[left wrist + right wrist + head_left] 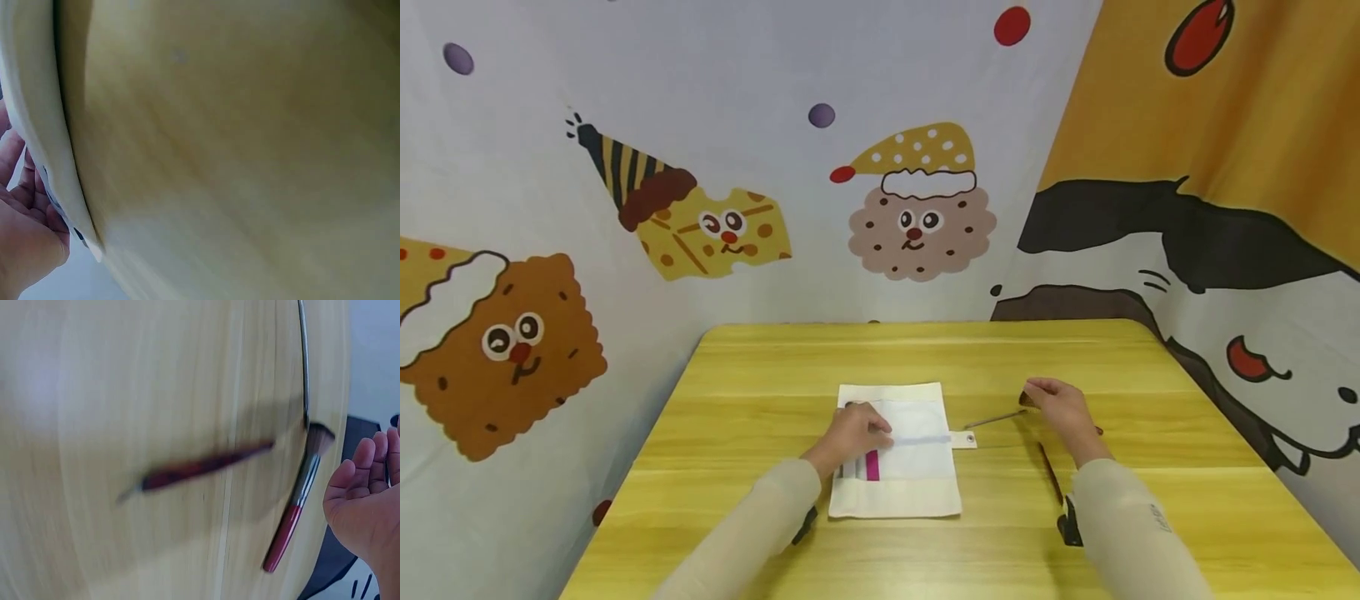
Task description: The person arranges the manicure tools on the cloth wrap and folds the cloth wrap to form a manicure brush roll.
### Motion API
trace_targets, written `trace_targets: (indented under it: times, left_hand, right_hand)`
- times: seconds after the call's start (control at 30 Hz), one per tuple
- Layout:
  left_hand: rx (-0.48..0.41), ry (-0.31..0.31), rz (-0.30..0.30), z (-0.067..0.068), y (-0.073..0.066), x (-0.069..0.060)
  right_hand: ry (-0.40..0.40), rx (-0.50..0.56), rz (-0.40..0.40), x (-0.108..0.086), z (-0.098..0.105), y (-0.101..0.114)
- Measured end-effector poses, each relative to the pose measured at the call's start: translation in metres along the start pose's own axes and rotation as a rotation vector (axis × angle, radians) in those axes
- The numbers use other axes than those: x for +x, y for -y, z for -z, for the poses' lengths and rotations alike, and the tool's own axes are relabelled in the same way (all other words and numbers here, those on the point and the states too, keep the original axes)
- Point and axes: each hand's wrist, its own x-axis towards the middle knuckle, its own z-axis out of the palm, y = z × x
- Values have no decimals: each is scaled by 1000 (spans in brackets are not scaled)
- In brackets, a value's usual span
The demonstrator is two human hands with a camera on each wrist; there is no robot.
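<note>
A cream cloth roll-up case (895,503) lies unfolded on the table, with white inner panels and a magenta strip (872,465). My left hand (853,435) rests on its left half with bent fingers; whether they pinch the cloth is hidden. In the left wrist view, the case's edge covers part of the left hand (28,212). My right hand (1063,412) hovers over a makeup brush (290,519) with a red handle and dark bristles. Loosely bent, the right hand's fingers (362,464) show nothing between them. A thin metal rod (996,419) lies between case and hand.
A slim dark-red-handled tool (206,465), blurred, is left of the brush in the right wrist view. The case's snap tab (964,439) points right. Behind the wooden table (760,367) hangs a cloth with cartoon prints (715,233).
</note>
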Motion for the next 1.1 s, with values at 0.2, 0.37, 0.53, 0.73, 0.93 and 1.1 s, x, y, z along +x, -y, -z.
trace_targets:
  times: [0.2,0.37,0.53,0.73,0.93,1.1]
  left_hand:
    - [-17,2,-19,-1,3,-2]
    - [88,5,-65,0,4,-3]
    - [177,1,-96,-2,6,-2]
    - [221,-9,-103,-5,6,1]
    - [185,-6,-85,-4,4,1]
    - [181,0,-85,-2,3,0]
  right_hand:
    - [-27,-9,14,8,22,-14]
    - [-56,11,-12,14,34,-19]
    - [-76,-4,-46,22,43,-22]
    - [-50,-81,-40,29,54,-32]
    - [4,-99,-24,34,56,-42]
    - [22,-160,7,38,53,-51]
